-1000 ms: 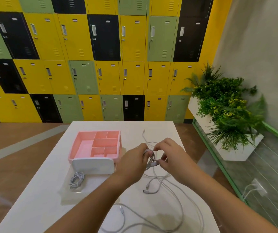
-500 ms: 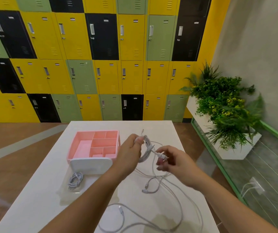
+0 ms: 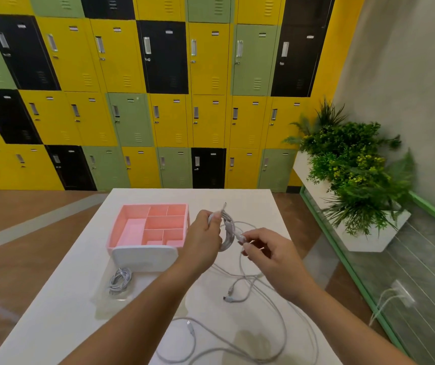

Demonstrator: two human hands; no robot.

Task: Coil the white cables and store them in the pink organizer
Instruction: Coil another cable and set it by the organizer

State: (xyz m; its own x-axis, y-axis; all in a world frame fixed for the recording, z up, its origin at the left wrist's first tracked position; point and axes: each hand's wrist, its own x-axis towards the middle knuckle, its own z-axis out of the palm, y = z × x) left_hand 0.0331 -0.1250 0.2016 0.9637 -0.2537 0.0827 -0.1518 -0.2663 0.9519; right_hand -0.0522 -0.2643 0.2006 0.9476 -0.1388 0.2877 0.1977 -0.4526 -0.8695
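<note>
Left hand [image 3: 202, 239] is raised over mid-table, fingers curled round the top of a small coil [image 3: 227, 234] of white cable, which hangs as a loop below the grip. One plug end sticks up above the fingers at 12 o'clock. Right hand [image 3: 273, 255], at 3 o'clock of the coil and just beside it, pinches the cable's free end [image 3: 242, 237] between thumb and forefinger, the other fingers loosely curled. The pink organizer [image 3: 117, 223] sits on the table [image 3: 66, 299] at 9 o'clock of the left hand, its compartments open upward and a white panel [image 3: 145, 258] on its near end. A bundled cable [image 3: 119, 280] in clear wrap lies at 6 o'clock of the organizer, close to the panel. Loose cables [image 3: 277, 312] sprawl over the table from 4 to 6 o'clock of the hands, uncoiled. Lockers [image 3: 158, 75] stand behind at 12 o'clock and plants [image 3: 350, 159] at 2 o'clock.
</note>
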